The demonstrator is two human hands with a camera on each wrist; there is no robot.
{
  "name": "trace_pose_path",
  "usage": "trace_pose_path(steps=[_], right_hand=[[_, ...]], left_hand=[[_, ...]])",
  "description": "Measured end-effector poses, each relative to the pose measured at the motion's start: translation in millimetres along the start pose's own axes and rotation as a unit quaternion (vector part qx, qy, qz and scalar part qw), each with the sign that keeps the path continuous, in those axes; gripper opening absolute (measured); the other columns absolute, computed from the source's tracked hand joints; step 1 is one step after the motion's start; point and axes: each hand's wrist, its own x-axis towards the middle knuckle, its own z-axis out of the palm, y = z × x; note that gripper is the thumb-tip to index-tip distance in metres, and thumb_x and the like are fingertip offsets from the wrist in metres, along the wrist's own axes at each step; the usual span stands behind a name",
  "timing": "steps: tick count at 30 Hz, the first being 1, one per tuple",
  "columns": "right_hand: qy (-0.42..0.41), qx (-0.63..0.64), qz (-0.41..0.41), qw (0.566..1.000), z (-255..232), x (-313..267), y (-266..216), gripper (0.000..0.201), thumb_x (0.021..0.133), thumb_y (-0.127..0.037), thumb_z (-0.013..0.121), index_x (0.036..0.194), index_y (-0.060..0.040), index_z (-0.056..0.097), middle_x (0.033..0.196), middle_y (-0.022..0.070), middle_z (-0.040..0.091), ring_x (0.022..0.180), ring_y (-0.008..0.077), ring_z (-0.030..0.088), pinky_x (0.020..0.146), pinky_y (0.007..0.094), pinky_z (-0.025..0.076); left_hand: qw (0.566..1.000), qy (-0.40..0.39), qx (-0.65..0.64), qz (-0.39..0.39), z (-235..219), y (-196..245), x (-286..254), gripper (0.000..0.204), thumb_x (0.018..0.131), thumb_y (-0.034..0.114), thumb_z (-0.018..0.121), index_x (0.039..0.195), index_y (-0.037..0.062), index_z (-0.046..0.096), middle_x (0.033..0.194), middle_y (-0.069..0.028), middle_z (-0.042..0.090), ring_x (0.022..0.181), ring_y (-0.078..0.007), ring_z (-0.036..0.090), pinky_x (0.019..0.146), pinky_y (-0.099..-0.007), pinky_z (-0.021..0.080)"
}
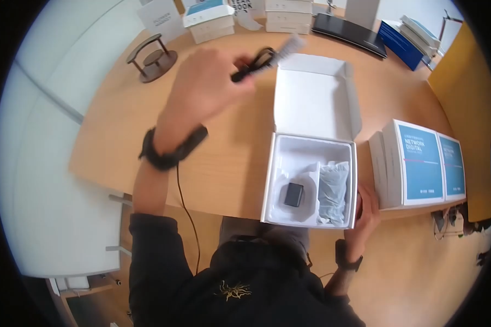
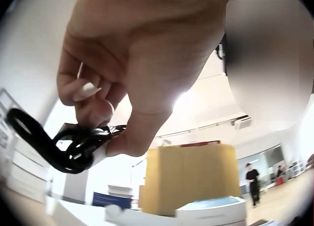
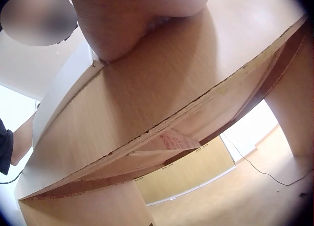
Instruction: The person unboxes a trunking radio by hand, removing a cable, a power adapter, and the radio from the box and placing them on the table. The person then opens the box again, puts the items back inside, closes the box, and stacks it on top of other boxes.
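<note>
My left hand [image 1: 207, 82] is raised over the table and pinches a coiled black cable [image 1: 263, 61] with a pale, blurred wrap or tag at its far end. In the left wrist view the cable [image 2: 73, 150] hangs in loops from the thumb and fingertips. An open white box [image 1: 269, 180] stands at the table's front edge, lid folded back. Inside it, a small black block [image 1: 294, 194] sits in the moulded tray, beside a grey item in a clear bag [image 1: 333, 193]. My right hand [image 1: 367, 212] rests at the box's right side, loosely bent, its fingers partly hidden.
White-and-blue boxes [image 1: 420, 163] stand upright on the right, close to my right hand. A brown wooden stand [image 1: 153, 60] is at the back left. Further back are stacked boxes [image 1: 210, 24] and a black flat device [image 1: 349, 35]. A yellow panel [image 1: 463, 109] borders the right.
</note>
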Motion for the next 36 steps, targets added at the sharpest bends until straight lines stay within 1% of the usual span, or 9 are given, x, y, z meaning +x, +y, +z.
trace_pose_path(steps=[3,8,14,19,24,26,28,32,36], right_hand=[[0.007,-0.013,-0.006,1.000,1,-1,3,0.025,0.096,0.000,0.054,0.115,0.0031,0.070,0.112,0.0217,0.069,0.102,0.0405,0.067,0.089,0.0452,0.053],[0.014,-0.015,-0.010,1.000,1,-1,3,0.025,0.095,0.000,0.055,0.114,0.0023,0.070,0.112,0.0214,0.070,0.101,0.0403,0.067,0.087,0.0454,0.053],[0.019,-0.016,0.003,1.000,0,-1,1,0.023,0.094,0.000,0.057,0.113,0.0019,0.070,0.110,0.0211,0.070,0.100,0.0401,0.067,0.086,0.0452,0.054],[0.023,-0.028,0.001,0.999,-1,-2,2,0.022,0.093,0.001,0.060,0.113,0.0016,0.070,0.110,0.0197,0.071,0.101,0.0390,0.068,0.087,0.0444,0.054],[0.014,-0.027,-0.002,1.000,-1,-1,3,0.024,0.092,0.003,0.061,0.114,0.0002,0.070,0.109,0.0187,0.071,0.100,0.0380,0.068,0.087,0.0432,0.054],[0.007,-0.038,0.002,0.999,0,-2,4,0.025,0.091,0.003,0.062,0.114,-0.0002,0.071,0.109,0.0181,0.071,0.100,0.0374,0.068,0.087,0.0428,0.054],[0.016,-0.040,-0.004,0.999,0,-2,5,0.024,0.091,0.003,0.062,0.113,-0.0001,0.071,0.110,0.0176,0.072,0.101,0.0372,0.069,0.087,0.0428,0.054],[0.009,-0.052,0.010,0.999,0,-3,3,0.024,0.091,0.003,0.062,0.113,0.0000,0.071,0.110,0.0175,0.072,0.101,0.0370,0.069,0.088,0.0428,0.054],[0.013,-0.038,0.008,0.999,1,-2,4,0.024,0.091,0.003,0.062,0.112,0.0003,0.072,0.110,0.0173,0.072,0.101,0.0368,0.069,0.088,0.0430,0.054]], left_hand=[[0.996,0.038,0.075,0.011,1,-80,30,0.031,0.081,0.027,0.073,0.100,0.0020,0.072,0.091,-0.0142,0.075,0.077,-0.0304,0.071,0.070,-0.0391,0.055],[0.979,-0.073,0.185,-0.038,37,-179,55,0.031,0.080,0.027,0.071,0.099,0.0018,0.070,0.095,-0.0180,0.073,0.091,-0.0361,0.070,0.077,-0.0442,0.055],[0.978,-0.025,0.207,0.001,104,-237,57,0.026,0.081,0.022,0.067,0.096,0.0018,0.066,0.097,-0.0211,0.068,0.096,-0.0414,0.065,0.082,-0.0504,0.051],[0.975,-0.076,0.206,-0.041,133,-257,51,0.016,0.087,0.013,0.061,0.099,0.0032,0.067,0.096,-0.0191,0.069,0.098,-0.0405,0.066,0.083,-0.0513,0.052],[0.974,0.002,0.222,-0.044,87,-157,42,0.034,0.088,0.027,0.066,0.113,0.0037,0.068,0.112,-0.0203,0.069,0.098,-0.0419,0.065,0.084,-0.0491,0.053],[0.994,0.021,0.100,-0.033,67,-101,29,0.038,0.089,0.028,0.070,0.119,0.0050,0.068,0.116,-0.0177,0.070,0.097,-0.0381,0.065,0.085,-0.0438,0.054],[0.993,0.037,0.046,0.104,58,-57,5,0.033,0.088,0.024,0.069,0.116,0.0057,0.066,0.109,-0.0166,0.067,0.105,-0.0370,0.063,0.090,-0.0440,0.052],[0.946,-0.166,-0.062,0.271,48,31,-50,0.036,0.084,0.023,0.078,0.113,0.0038,0.067,0.110,-0.0118,0.063,0.112,-0.0312,0.058,0.092,-0.0413,0.050],[0.903,-0.236,0.032,0.358,79,53,-81,0.038,0.082,0.028,0.079,0.104,0.0008,0.065,0.104,-0.0100,0.060,0.108,-0.0262,0.056,0.085,-0.0379,0.048]])
